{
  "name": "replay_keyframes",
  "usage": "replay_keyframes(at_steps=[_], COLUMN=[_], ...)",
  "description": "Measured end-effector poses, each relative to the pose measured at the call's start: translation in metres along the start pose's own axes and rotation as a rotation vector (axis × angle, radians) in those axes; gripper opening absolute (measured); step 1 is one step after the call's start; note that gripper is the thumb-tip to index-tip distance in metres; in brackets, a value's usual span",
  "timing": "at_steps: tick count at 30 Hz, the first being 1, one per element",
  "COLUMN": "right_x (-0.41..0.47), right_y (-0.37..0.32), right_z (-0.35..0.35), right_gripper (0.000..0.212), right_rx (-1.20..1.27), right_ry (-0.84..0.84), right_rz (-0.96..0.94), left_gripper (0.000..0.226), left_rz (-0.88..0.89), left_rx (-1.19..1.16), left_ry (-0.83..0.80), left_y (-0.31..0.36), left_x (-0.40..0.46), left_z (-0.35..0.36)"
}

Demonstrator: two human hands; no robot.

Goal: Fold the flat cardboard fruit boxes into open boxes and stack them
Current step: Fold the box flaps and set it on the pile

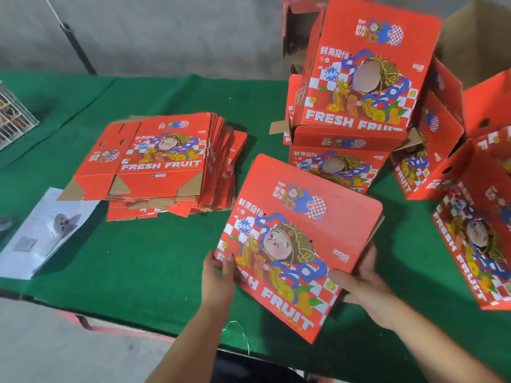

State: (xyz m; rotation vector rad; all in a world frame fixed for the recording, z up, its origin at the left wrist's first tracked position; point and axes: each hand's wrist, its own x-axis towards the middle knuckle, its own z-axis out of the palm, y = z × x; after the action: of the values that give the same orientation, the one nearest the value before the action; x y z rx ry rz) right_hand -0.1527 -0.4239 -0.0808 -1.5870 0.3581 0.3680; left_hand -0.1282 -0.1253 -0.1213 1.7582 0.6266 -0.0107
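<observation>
Two hands hold one red printed cardboard fruit box [298, 244] tilted above the near edge of the green cloth-covered bench [166, 261], its "FRESH FRUIT" face turned up to the camera. The left hand [218, 280] grips the box's lower left edge, thumb on the printed face and the other fingers hidden beneath; the right hand [362, 286] clasps the right side, thumb over the front and fingers curled round behind. Whether the held box is fully opened or only part-way cannot be told from this angle (a brown edge shows at its far right corner).

To the left lies the splayed pile of flat red cardboard blanks [168, 167], resting partly on a white printed paper sheet [47, 233]. Behind the held box stands the stack of folded red boxes [356, 106], two high and visibly uneven, the upper one leaning; further folded red boxes at the right [470, 217] lie tipped on their sides, and a plain brown carton [475, 37] stands behind them.

The likely trouble lies in that stack. It already sits askew, so a third box set down off-centre could probably topple it towards the tipped boxes or off the bench. The grip is a second risk: both hands hold near the lower edge only, and the light, glossy board may twist or slip if swung quickly. Should the bottom flaps not be locked, the box could also collapse flat again under any load.
</observation>
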Motion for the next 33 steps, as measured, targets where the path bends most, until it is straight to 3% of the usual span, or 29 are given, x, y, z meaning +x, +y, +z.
replay_keyframes(at_steps=[2,4,6,9,12,15,21,25,29,30,33], right_x=[-0.001,0.002,0.007,0.018,0.034,0.044,0.057,0.072,0.08,0.081,0.092], right_y=[-0.005,-0.006,-0.006,-0.007,-0.01,-0.011,-0.022,-0.027,-0.034,-0.034,-0.036], right_z=[0.019,0.038,0.055,0.07,0.074,0.078,0.077,0.08,0.087,0.089,0.092], right_gripper=[0.145,0.151,0.155,0.146,0.126,0.078,0.031,0.034,0.081,0.081,0.048], right_rx=[-0.001,-0.028,-0.106,-0.219,-0.375,-0.502,-0.416,-0.339,-0.254,-0.215,-0.21], right_ry=[0.073,0.192,0.317,0.382,0.365,0.312,0.167,0.136,0.06,0.045,0.013], right_rz=[-0.136,-0.27,-0.342,-0.45,-0.434,-0.421,-0.309,-0.259,-0.278,-0.294,-0.312], left_gripper=[0.037,0.07,0.083,0.075,0.069,0.08,0.072,0.058,0.061,0.067,0.07], left_rz=[0.004,0.026,0.084,0.171,0.18,0.017,-0.247,-0.27,-0.192,-0.154,-0.057], left_rx=[-0.04,-0.051,-0.141,-0.303,-0.327,-0.326,-0.314,-0.324,-0.386,-0.395,-0.319], left_ry=[-0.062,-0.224,-0.356,-0.45,-0.481,-0.36,-0.282,-0.25,-0.222,-0.22,-0.161], left_y=[0.013,0.028,0.046,0.071,0.084,0.083,0.087,0.102,0.117,0.119,0.128], left_x=[-0.012,-0.026,-0.041,-0.053,-0.049,-0.041,-0.021,-0.012,0.0,0.003,0.018], left_z=[0.019,0.035,0.047,0.052,0.043,0.034,0.035,0.039,0.046,0.048,0.056])
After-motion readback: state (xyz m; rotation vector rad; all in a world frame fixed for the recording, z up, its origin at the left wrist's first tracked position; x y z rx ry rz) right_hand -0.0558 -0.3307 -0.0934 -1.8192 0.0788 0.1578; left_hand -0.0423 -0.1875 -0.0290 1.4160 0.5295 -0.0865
